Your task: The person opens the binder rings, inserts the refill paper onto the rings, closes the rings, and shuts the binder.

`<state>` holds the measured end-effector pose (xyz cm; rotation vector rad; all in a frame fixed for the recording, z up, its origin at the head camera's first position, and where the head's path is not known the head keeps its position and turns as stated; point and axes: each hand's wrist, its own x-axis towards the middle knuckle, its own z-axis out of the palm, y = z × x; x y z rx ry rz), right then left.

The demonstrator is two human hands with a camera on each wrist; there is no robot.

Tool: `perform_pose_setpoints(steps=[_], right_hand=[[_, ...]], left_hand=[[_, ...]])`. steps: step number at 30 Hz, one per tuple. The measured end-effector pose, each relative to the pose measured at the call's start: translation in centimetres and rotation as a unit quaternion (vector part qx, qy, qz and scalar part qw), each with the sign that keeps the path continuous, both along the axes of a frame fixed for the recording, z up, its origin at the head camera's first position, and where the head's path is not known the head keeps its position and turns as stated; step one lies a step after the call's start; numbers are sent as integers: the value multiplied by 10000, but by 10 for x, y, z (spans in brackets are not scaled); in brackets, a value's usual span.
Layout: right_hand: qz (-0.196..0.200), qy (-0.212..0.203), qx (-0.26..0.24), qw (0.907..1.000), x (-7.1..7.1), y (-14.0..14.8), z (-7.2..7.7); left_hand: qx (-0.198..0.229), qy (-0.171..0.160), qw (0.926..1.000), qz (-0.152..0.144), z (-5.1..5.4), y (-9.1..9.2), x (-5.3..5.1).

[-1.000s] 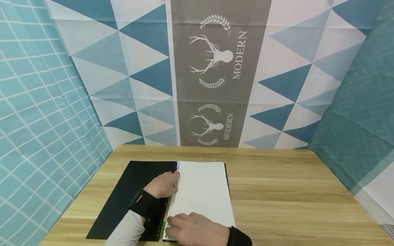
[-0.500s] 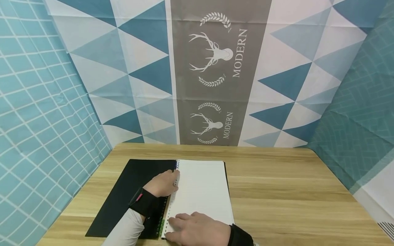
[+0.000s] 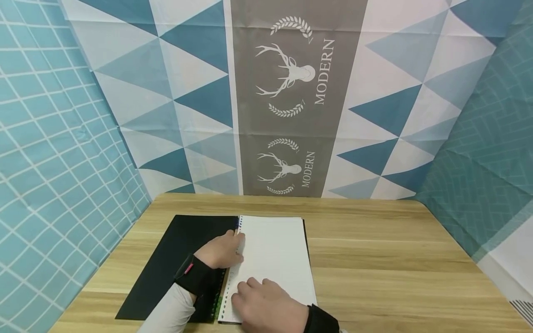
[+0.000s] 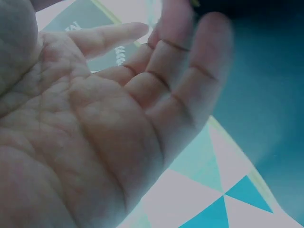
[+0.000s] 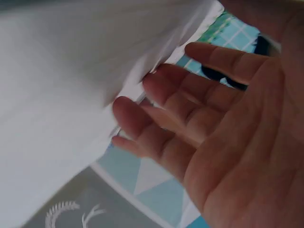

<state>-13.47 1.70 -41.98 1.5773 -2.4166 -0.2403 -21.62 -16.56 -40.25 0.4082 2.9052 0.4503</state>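
A loose-leaf notebook lies open on the wooden table, its black cover point(image 3: 166, 263) spread to the left. To the right sits the stack of white pages point(image 3: 275, 249), with a row of small holes along its left edge. My left hand point(image 3: 220, 249) rests at that punched edge, upper half, fingers loosely bent; its fingertips' contact is partly hidden. Lower down, my right hand point(image 3: 266, 303) touches the pages with relaxed fingers. In the right wrist view, the fingertips point(image 5: 128, 114) of that hand meet the white sheet point(image 5: 57, 95). Nothing is visible inside my left palm point(image 4: 85, 128).
A wooden table point(image 3: 374, 268) extends to the right of the notebook. Behind it hangs a patterned cloth point(image 3: 287, 92) with triangles and deer heads. Blue tile-patterned cloth point(image 3: 54, 152) lines the left side. Black bands point(image 3: 195, 275) circle both wrists.
My right hand has shifted slightly right, off the punched edge, so more of the lower holes show. My left hand has moved a touch to the right.
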Motion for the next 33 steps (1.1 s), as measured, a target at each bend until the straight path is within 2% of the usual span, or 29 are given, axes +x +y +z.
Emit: perform_pose_setpoints(steps=[3,6,8,10,11,13,15,16,18,19,21,24,25,26,27,30,33], right_hand=[[-492,-140,84,9987,-1,1,1],[-560,-340,45,9978,-2,2,3],[-641,-663,6,9957,-5,4,6],[-1101,-1103,33,9878,-9,9,11],[-1496,-1339,46,9796,-13,13,15],[-2442,-1776,-106,9533,-24,26,21],[-3338,-2062,-424,9188,-39,43,24],[-3650,-2166,-662,9030,-48,53,24],[-4018,-2555,-1321,8694,-64,72,21],[-4126,-2910,-1668,8469,-72,81,21],[-4224,-3712,-2260,7954,-83,97,20],[-4305,-4811,-2994,7026,-91,114,24],[-4325,-5034,-3135,6792,-92,118,25],[-4308,-5145,-3216,6681,-93,120,26],[-4294,-5216,-3268,6608,-94,122,27],[-4197,-5339,-3389,6512,-96,125,27],[-4075,-5527,-3565,6336,-99,126,24]], left_hand=[[-57,-1,10000,3,2,2,3],[-75,44,10000,0,3,2,5],[-123,35,9999,-5,4,2,7],[-187,19,9998,-39,4,3,9],[-220,12,9997,-70,4,3,10],[-276,6,9995,-124,4,3,11],[-291,6,9995,-135,3,4,11],[-292,2,9995,-118,3,5,11],[-332,-52,9994,-79,2,6,11],[-377,-93,9992,-61,2,6,12],[-486,-182,9986,-62,2,8,12],[-699,-363,9968,-104,4,10,13],[-735,-432,9963,-86,5,11,14],[-758,-498,9959,-65,7,13,15],[-805,-553,9952,-54,9,14,16],[-896,-632,9940,-32,13,18,19],[-942,-623,9936,-37,16,21,21]])
